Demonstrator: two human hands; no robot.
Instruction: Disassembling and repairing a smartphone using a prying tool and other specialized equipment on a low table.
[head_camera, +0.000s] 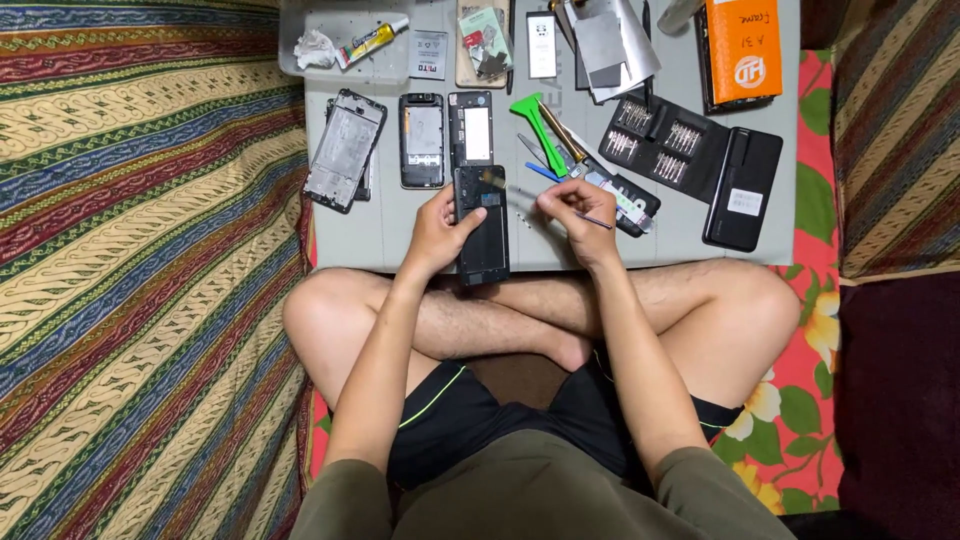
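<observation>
Item, as I read it from the head view: left hand (437, 232) clasps an opened phone (482, 225) by its left edge, thumb over the upper body, the phone lying lengthwise with its near end at the edge of the grey mat (350, 235) and over my crossed legs. Right hand (575, 210), just right of the phone, is pinched shut on a thin tool (594, 221) whose tip points away to the right; whether it is tweezers or a fine driver I cannot tell. Step, by my judgement: work on the phone's upper interior, the tool lifted off for the moment. The next move would call for a steady left grip and a small, exact approach of the tool tip to the top end of the phone, near the left thumb. Beyond the left hand: two phone frames (423, 140) side by side, touching, and a third frame (345, 150) tilted further left. Beyond the right hand: green pry tool (537, 128), a brass-handled driver (563, 132) and a blue pick (541, 171), close together. Further right: open bit case (690, 160), black. Far beyond: clear tray (345, 50) with a glue tube (371, 42), and an orange box (742, 50). Patterned cloth (140, 250) lies well left of the left hand.
</observation>
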